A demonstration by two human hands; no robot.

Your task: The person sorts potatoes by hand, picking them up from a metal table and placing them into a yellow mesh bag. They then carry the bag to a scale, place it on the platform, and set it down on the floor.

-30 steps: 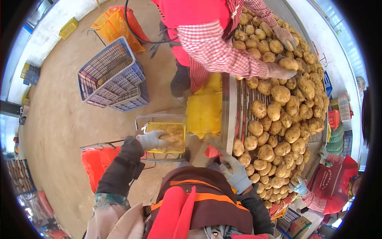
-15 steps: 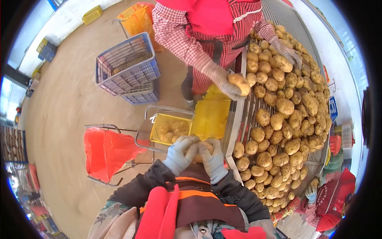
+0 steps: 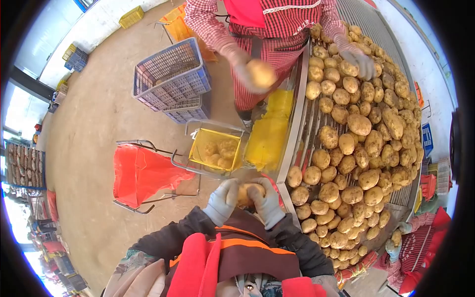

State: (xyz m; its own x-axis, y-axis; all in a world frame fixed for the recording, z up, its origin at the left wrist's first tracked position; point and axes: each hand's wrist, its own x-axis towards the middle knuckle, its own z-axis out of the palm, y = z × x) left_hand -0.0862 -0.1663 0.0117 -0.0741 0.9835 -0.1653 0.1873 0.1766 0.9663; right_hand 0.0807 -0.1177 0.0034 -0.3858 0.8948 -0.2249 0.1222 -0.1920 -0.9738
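Table (image 3: 368, 27): slatted; potatoes (image 3: 363, 153) lay heaped on it.
Floor (image 3: 89, 148): blue crates (image 3: 178, 86) stood stacked.
Yellow bag (image 3: 198, 143): contained more potatoes (image 3: 225, 148).
Held potato (image 3: 246, 196): clamped by fingers of our left hand (image 3: 222, 202) and right hand (image 3: 268, 203).

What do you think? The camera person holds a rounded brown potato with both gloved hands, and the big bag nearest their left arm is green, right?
Not quite: the head view shows the big, plastic-looking bag nearest the left arm is red, not green. The rest is right: the gloved left hand and right hand hold the rounded brown potato.
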